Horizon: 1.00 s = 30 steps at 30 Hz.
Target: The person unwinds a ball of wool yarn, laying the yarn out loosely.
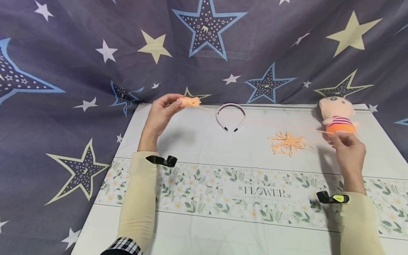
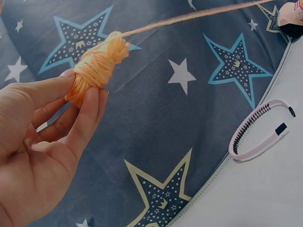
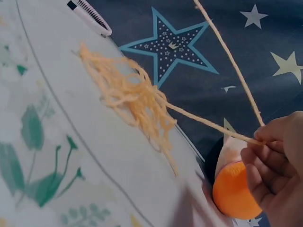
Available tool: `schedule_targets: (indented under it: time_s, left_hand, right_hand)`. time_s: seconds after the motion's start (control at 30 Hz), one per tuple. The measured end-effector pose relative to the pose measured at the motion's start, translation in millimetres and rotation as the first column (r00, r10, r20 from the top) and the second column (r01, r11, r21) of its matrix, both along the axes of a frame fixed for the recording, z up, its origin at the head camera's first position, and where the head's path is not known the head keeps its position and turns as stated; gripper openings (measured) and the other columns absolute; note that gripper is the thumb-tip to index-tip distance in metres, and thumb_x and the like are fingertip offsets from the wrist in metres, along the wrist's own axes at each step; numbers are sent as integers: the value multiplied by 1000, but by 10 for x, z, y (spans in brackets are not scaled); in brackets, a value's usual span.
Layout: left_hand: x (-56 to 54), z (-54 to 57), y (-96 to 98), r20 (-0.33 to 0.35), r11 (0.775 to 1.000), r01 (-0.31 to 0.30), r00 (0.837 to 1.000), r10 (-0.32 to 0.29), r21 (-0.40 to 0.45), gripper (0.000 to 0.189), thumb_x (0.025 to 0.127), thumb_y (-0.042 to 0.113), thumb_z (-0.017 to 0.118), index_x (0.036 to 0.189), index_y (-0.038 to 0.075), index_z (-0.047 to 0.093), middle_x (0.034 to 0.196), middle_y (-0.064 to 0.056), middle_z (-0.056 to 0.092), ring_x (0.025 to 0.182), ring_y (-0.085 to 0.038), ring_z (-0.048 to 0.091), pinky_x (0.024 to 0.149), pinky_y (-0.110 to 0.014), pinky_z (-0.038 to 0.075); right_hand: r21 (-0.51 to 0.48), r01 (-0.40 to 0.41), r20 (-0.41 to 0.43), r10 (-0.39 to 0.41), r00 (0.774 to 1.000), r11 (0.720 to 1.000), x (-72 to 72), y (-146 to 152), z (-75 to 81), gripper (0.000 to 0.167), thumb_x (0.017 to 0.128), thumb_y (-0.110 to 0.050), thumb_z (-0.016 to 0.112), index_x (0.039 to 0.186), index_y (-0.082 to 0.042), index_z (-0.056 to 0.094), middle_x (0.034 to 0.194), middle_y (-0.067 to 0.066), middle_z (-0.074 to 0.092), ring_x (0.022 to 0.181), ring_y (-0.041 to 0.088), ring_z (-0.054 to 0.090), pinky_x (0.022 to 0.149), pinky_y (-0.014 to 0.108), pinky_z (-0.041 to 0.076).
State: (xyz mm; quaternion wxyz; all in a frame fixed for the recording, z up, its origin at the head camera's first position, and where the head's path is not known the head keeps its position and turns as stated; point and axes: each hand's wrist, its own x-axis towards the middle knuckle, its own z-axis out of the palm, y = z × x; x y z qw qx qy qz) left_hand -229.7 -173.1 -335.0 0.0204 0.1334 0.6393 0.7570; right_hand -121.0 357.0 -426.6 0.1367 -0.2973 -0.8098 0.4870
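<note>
My left hand pinches a small wound bundle of peach yarn between thumb and fingers, raised over the back left of the table. From the bundle's tip a strand runs taut off to the right. On the other side, my right hand pinches that yarn between thumb and fingers. In the right wrist view the strand bends at its fingertips and leads down to a loose tangled heap of yarn, which lies on the table left of this hand.
A pale pink headband with dark inner teeth lies at the table's back middle. Behind the right hand is a plush doll in orange bottoms. A starry curtain hangs along the back of the white, flower-printed table cover.
</note>
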Motion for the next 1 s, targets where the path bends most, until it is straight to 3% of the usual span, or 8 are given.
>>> schedule_targets:
  time_s: [0.13, 0.27, 0.43, 0.6, 0.7, 1.0]
  left_hand:
    - [2, 1, 23, 4, 1000, 7, 1000, -7, -2, 20, 89, 8, 66, 109, 3, 66, 109, -7, 60, 98, -15, 63, 90, -23, 56]
    - [14, -4, 76, -2, 999, 24, 1000, -24, -31, 20, 90, 8, 66, 109, 3, 66, 110, -7, 60, 98, -16, 63, 91, -24, 56]
    - [29, -6, 130, -12, 998, 42, 999, -43, -55, 20, 91, 7, 64, 110, 2, 66, 113, -8, 59, 100, -17, 61, 93, -26, 55]
    - [27, -1, 162, -14, 997, 56, 998, -57, -57, 19, 90, 7, 65, 109, 3, 67, 111, -7, 61, 99, -16, 63, 92, -26, 55]
    - [23, -2, 193, -12, 996, 64, 998, -65, -65, 18, 90, 7, 65, 108, 4, 68, 110, -6, 62, 98, -15, 64, 91, -25, 56]
    - [32, -28, 344, -15, 992, 108, 994, -110, -65, 18, 91, 4, 63, 109, 3, 67, 110, -5, 61, 97, -15, 63, 91, -27, 56]
  right_hand:
    - [125, -134, 58, 128, 990, 983, 35, -22, -64, 28, 95, -36, 57, 109, -14, 66, 81, -22, 55, 74, -3, 51, 59, 13, 42]
    - [227, -267, 126, 244, 962, 937, 49, -95, -134, 41, 97, -38, 51, 120, -6, 62, 98, -3, 60, 76, 3, 51, 55, 16, 45]
    - [237, -312, 150, 282, 948, 920, 20, -165, -134, 43, 98, -39, 49, 124, -7, 60, 113, 11, 59, 82, 8, 51, 58, 18, 45]
    - [249, -297, 43, 295, 954, 922, -48, -285, -47, 39, 96, -35, 54, 119, -4, 62, 103, 5, 62, 80, 1, 50, 62, 15, 43]
    - [277, -301, -66, 331, 941, 912, -128, -443, 48, 34, 95, -31, 59, 113, -3, 65, 93, -3, 63, 76, -8, 50, 64, 9, 42]
    - [270, -423, -260, 488, 833, 865, -417, -1154, 315, 26, 93, -25, 64, 109, -6, 68, 100, 9, 67, 80, -10, 56, 72, 5, 46]
